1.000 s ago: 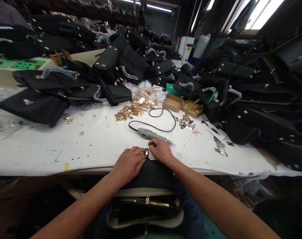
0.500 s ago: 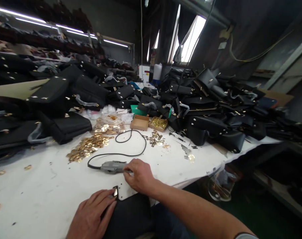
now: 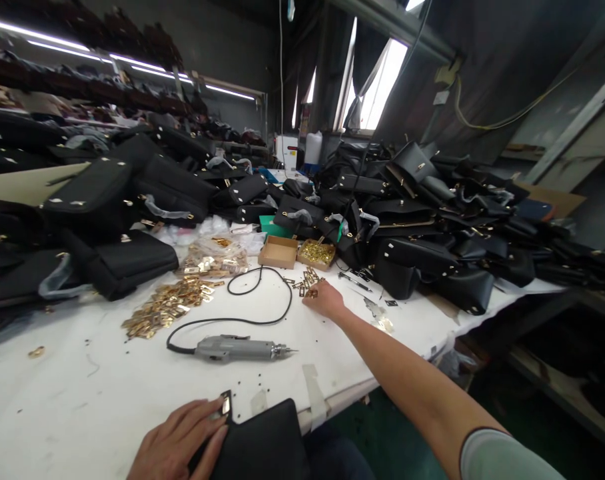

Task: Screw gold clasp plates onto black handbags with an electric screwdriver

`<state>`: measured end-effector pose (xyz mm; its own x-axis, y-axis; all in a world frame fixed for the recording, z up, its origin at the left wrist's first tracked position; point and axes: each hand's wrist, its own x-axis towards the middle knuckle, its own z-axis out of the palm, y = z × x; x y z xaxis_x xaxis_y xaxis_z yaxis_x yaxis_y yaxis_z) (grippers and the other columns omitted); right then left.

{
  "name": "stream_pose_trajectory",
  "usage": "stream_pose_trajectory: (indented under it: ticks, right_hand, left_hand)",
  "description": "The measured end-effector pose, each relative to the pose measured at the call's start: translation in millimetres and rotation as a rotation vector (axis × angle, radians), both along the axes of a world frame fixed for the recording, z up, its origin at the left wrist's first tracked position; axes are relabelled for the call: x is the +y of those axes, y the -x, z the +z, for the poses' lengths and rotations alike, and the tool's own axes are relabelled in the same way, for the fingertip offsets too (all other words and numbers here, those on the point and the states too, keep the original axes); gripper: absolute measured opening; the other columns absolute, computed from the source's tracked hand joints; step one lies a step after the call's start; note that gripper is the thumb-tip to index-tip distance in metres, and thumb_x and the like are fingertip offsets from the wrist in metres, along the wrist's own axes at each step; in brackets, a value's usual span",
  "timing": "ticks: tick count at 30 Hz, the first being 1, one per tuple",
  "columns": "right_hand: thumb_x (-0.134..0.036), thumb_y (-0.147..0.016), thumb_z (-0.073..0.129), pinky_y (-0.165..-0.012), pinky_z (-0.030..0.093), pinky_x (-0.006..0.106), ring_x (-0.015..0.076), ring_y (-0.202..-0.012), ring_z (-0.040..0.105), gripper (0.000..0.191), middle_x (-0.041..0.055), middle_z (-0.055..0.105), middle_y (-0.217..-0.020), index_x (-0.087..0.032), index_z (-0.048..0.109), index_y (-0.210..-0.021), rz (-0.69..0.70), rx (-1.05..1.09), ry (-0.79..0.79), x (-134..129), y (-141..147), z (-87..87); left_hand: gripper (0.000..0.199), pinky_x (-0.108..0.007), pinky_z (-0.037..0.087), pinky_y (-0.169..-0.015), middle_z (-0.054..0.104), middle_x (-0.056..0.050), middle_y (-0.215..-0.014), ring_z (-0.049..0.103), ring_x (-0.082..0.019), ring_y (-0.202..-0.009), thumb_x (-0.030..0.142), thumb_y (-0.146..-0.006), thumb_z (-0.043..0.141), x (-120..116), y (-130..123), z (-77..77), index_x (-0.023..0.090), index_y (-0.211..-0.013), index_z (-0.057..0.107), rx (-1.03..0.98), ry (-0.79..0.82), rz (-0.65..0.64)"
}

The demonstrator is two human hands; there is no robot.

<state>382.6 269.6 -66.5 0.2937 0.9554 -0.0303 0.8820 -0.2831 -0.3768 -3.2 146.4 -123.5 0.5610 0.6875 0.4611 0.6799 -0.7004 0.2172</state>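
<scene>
My left hand point(image 3: 182, 437) presses on a black leather bag piece point(image 3: 262, 440) at the table's near edge. By its fingertips a small shiny gold-coloured metal plate point(image 3: 226, 404) sits on the strap end of the leather. My right hand point(image 3: 325, 300) reaches out to a small pile of gold-coloured metal frames point(image 3: 310, 277), its fingers pinched around one at the pile's near side. A grey electric screwdriver point(image 3: 237, 348) lies between the hands, its bit pointing right and its black cord running back in a loop.
A large heap of gold-coloured metal plates point(image 3: 165, 307) lies at left. Behind stand an open cardboard box point(image 3: 278, 252) and a box of small brass-coloured parts point(image 3: 316, 253). A pen point(image 3: 355, 282) rests at right. Black bags point(image 3: 417, 257) crowd the table's back and sides.
My right hand has let go of the screwdriver, now lying on the table, and has moved forward and right to the small metal frames. My left hand stays on the leather.
</scene>
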Motion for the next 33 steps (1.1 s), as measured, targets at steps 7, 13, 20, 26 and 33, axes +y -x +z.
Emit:
stream_pose_trajectory:
  ticks: [7,13,20,26,33]
  right_hand:
    - [-0.036,-0.081,0.071,-0.067,0.036,0.025,0.0176,-0.085,0.06,0.013,0.002,0.071,-0.094,-0.024,0.075,-0.085,0.068,0.083,-0.034,3.7,-2.8,-3.2]
    - [-0.036,-0.094,0.054,-0.07,0.04,0.024,0.0187,-0.09,0.062,0.029,0.0037,0.071,-0.089,-0.021,0.072,-0.079,0.07,0.245,-0.188,-2.7,-4.6,8.1]
    - [-0.049,-0.091,0.056,-0.058,0.049,0.024,0.0164,-0.071,0.069,0.038,0.0062,0.074,-0.084,-0.016,0.075,-0.094,0.19,0.678,-0.142,-32.8,54.0,26.1]
    - [-0.033,-0.084,0.073,-0.067,0.051,0.028,0.0185,-0.074,0.069,0.014,0.0028,0.075,-0.077,-0.022,0.081,-0.085,0.449,0.725,-0.162,-92.0,132.2,24.7]
    - [-0.024,-0.091,0.07,-0.075,0.049,0.027,0.0161,-0.081,0.067,0.013,0.0011,0.074,-0.087,-0.029,0.081,-0.095,0.757,0.426,-0.186,-127.3,166.2,1.0]
  left_hand:
    - [0.02,-0.036,0.058,-0.079,0.077,0.003,-0.115,0.07,-0.023,-0.104,0.043,-0.097,0.058,-5.1,-9.9,23.4,0.033,-0.102,0.075,-0.045,-0.071,-0.018]
    - [0.015,-0.038,0.055,-0.081,0.076,0.004,-0.115,0.069,-0.024,-0.106,0.037,-0.096,0.06,-12.0,-12.7,29.6,0.033,-0.1,0.074,-0.059,-0.018,0.011]
    - [0.013,-0.04,0.05,-0.084,0.075,0.001,-0.116,0.065,-0.025,-0.11,0.031,-0.096,0.06,-17.9,-15.4,31.1,0.031,-0.099,0.073,-0.086,0.112,0.039]
    - [0.014,-0.043,0.045,-0.088,0.074,0.0,-0.118,0.062,-0.024,-0.113,0.026,-0.097,0.059,-27.0,-20.5,39.8,0.029,-0.098,0.073,-0.099,0.227,0.081]
    - [0.01,-0.043,0.044,-0.089,0.072,-0.001,-0.116,0.06,-0.024,-0.111,0.023,-0.094,0.064,-29.9,-21.1,39.5,0.027,-0.098,0.073,-0.12,0.275,0.099]
